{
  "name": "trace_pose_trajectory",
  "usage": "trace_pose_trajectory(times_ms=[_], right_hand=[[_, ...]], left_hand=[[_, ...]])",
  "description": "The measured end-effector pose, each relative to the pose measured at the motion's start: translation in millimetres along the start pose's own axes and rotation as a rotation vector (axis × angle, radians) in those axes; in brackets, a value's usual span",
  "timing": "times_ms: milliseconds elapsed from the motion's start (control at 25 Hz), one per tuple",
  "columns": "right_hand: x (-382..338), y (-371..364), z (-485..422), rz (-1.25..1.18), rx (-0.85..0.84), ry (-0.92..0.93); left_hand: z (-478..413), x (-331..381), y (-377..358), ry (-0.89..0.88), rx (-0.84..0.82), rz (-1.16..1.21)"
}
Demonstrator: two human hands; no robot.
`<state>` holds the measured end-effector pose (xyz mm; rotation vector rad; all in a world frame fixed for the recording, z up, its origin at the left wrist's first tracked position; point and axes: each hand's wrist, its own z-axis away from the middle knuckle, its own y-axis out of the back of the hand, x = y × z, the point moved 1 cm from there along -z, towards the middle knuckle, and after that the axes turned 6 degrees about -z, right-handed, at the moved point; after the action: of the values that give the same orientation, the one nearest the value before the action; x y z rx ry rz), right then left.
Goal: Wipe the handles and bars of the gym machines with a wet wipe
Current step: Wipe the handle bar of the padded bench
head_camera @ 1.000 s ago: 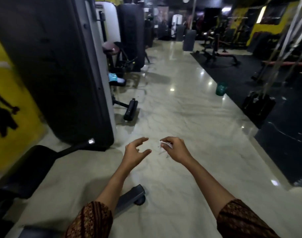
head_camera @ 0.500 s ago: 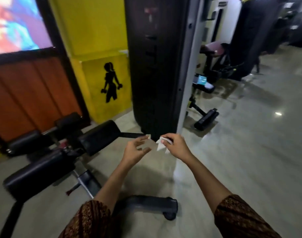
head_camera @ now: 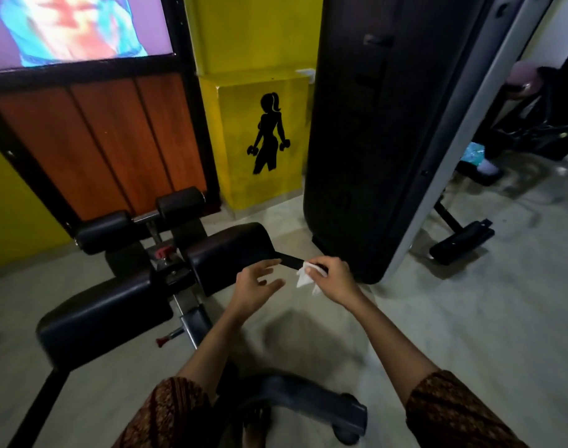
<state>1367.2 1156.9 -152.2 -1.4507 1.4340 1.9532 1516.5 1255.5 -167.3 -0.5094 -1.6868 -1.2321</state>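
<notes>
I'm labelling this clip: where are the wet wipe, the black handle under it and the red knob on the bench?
wet wipe [head_camera: 305,281], head view, on its loose hanging fold.
black handle [head_camera: 291,261], head view, on the bare stretch left of the wipe.
red knob [head_camera: 162,252], head view, on its top.

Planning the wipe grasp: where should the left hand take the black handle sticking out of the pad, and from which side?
Likely the bare stretch of handle beside the pad, from the near side: it runs roughly level, and the right hand with the wipe covers its outer end.
</notes>
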Motion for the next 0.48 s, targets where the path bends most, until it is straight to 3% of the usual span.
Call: trace_pose_trajectory(times_ms=[200, 480], right_hand=[[12.3, -35.2, -72.7, 0.025, -0.004, -0.073], [41.0, -57.8, -129.3, 0.157, -0.05, -0.15]], left_hand=[[-93.9, -26.5, 18.3, -0.045, -0.084, -0.083], [-184.9, -56.3, 18.7, -0.355, -0.256, -0.502]])
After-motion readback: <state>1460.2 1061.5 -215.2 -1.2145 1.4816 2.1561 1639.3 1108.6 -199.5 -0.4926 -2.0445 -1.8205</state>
